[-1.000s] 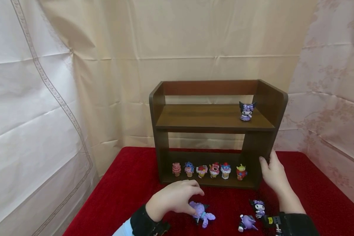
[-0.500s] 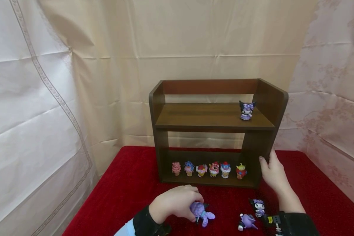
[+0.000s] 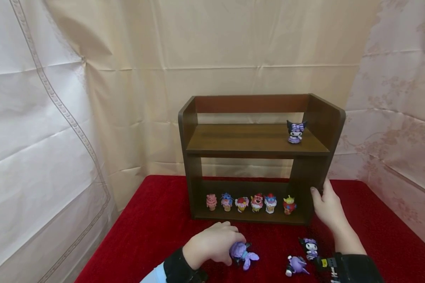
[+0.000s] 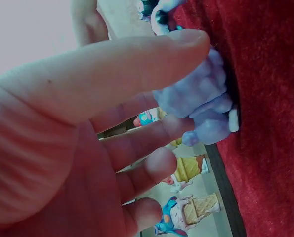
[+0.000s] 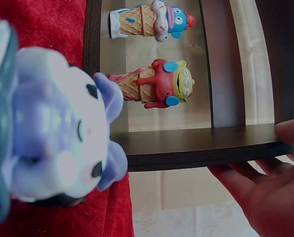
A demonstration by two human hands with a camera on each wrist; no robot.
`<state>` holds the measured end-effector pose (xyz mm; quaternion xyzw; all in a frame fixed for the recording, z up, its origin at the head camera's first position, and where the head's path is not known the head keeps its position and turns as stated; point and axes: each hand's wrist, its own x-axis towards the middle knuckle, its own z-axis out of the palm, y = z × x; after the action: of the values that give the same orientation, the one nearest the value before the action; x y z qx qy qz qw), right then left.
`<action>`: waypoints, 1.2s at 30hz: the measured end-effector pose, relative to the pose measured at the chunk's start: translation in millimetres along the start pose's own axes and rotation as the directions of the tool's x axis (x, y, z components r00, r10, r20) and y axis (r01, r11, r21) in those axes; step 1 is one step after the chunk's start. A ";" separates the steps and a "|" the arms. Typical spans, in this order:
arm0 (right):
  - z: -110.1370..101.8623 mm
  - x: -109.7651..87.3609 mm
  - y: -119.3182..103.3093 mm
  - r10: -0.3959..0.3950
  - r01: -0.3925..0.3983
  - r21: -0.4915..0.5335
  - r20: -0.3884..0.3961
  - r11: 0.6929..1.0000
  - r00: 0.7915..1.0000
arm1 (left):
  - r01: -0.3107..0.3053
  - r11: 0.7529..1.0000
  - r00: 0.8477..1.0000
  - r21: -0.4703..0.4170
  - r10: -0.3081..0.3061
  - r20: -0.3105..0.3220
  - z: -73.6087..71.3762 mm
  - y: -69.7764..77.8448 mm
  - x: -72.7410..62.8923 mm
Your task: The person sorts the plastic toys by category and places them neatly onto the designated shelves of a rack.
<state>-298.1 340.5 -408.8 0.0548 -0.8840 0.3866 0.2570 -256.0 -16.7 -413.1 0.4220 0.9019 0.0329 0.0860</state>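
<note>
My left hand [image 3: 212, 243] pinches a small purple figurine [image 3: 239, 250] with long ears, which lies on the red cloth in front of the shelf. In the left wrist view the thumb [image 4: 151, 57] lies across the figurine's bumpy purple body [image 4: 193, 94], with the fingers on its far side. My right hand [image 3: 328, 208] grips the right side panel of the brown wooden shelf [image 3: 258, 153], thumb on the front edge and fingers on the outer face. The right wrist view also shows that hand [image 5: 275, 187] around the panel's edge.
On the lower board stands a row of several ice-cream-cone figurines, with a red and green-yellow one [image 3: 289, 205] at its right end. A black-eared figurine [image 3: 295, 133] stands on the upper board. Two more figurines, one purple [image 3: 297, 265] and one black-and-white [image 3: 310, 249], lie near my right wrist.
My left hand has come down and its fingers have closed in on the purple figurine, which has hardly moved. The right hand stays on the shelf.
</note>
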 end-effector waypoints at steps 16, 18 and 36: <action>-0.1 0.1 0.2 0.003 -0.003 -0.002 0.001 1.000 1.000 | 0.012 1.000 1.000 0.028 -0.012 0.007 7.7 0.0 12.0; -0.2 0.0 0.0 0.003 -0.003 0.000 0.002 1.000 1.000 | 0.012 0.999 1.000 0.044 -0.012 -0.002 8.3 0.2 13.0; -0.4 0.6 0.5 -0.002 0.002 0.005 0.005 1.000 1.000 | -0.018 0.992 0.997 0.122 0.027 -0.073 14.3 -3.8 18.8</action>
<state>-298.6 341.2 -408.6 0.0572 -0.8837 0.3883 0.2550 -268.1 -5.0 -430.1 0.4350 0.9001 -0.0054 0.0261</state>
